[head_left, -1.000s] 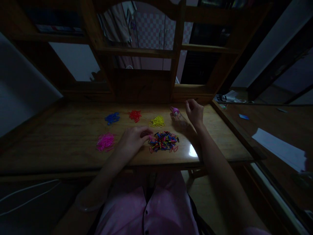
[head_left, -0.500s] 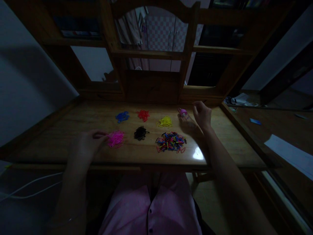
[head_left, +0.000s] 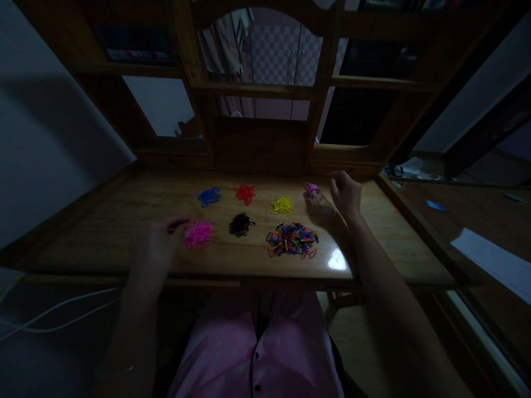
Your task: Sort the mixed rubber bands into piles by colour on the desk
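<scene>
My left hand (head_left: 155, 243) is at the left edge of a pile of pink, thin loop-like pieces (head_left: 199, 234), thumb and forefinger brought together. Whatever lies between those fingertips is too dark to make out. Over the right part of the desk, my right hand (head_left: 346, 194) is raised with its fingers curled in, and their inside is hidden. Beside it lies a clear container with a pink top (head_left: 314, 193). Similar small pieces form a blue pile (head_left: 209, 196), a red pile (head_left: 245, 194), a yellow pile (head_left: 281, 205), a black pile (head_left: 240, 224) and a mixed-colour pile (head_left: 292, 240).
The piles lie on a wooden desk (head_left: 257, 265) with a shelf frame (head_left: 257, 92) rising along its back. To the right, a lower wooden surface holds white paper (head_left: 493, 262) and a small blue packet (head_left: 436, 205). White cables (head_left: 62, 309) hang at the lower left.
My left hand has shifted slightly to the right, beside the pink pile. The right hand keeps nearly the same pose. The whole view has moved a little.
</scene>
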### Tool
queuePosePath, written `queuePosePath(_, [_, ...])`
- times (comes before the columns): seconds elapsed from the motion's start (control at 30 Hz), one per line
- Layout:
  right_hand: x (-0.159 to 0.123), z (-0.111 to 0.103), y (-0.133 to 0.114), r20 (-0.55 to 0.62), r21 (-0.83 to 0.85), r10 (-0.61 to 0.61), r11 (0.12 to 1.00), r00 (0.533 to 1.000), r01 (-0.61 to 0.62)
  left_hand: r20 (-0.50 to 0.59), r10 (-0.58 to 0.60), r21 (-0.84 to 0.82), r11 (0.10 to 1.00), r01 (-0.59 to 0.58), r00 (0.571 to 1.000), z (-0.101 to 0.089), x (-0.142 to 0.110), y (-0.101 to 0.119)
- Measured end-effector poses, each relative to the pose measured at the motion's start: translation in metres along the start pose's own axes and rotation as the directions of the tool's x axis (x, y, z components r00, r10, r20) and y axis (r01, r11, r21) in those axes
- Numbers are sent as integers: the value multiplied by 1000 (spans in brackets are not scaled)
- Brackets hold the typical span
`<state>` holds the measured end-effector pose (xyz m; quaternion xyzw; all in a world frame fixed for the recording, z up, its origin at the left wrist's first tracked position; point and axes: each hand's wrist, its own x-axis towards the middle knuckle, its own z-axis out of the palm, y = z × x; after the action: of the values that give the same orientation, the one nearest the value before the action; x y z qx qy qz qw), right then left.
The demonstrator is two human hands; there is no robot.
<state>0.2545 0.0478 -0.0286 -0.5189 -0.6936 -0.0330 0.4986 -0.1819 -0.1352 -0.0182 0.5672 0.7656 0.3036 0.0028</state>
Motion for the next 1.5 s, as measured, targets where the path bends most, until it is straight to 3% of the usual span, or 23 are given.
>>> queuePosePath(0.13, [0,0,1,8,-18,3,1000,1000,-3,-92,144,-49,988,-149,985,8,-18,44])
queuePosePath(0.23, [0,0,1,11,-33,9,999,1000,-9,63,314,-206,933,-296,947,23,-42,86])
queuePosePath(0.4, [-1,0,0,4,-38,3,999,1000,-3,243,370,-427,871,-244,897,54,-80,125])
queuePosePath(0.53, [-1,1,-1,3,-26,1,1000,1000,-1,257,333,-487,856,-176,907,73,-92,128])
queuePosePath(0.73, [-2,1,-2,7,-19,3,1000,1000,-3,253,312,-579,807,-115,916,83,-86,132])
queuePosePath(0.97, [-1,1,-2,6,-16,0,1000,1000,0,212,322,-580,801,-147,923,77,-81,140])
queuePosePath(1.27, [-2,-1,-5,27,-28,22,999,999,-21,287,406,-462,852,-246,868,74,-79,155])
queuePosePath(1.5, [-2,-1,-4,33,-25,11,1000,999,-10,310,396,-464,856,-225,864,75,-77,160])
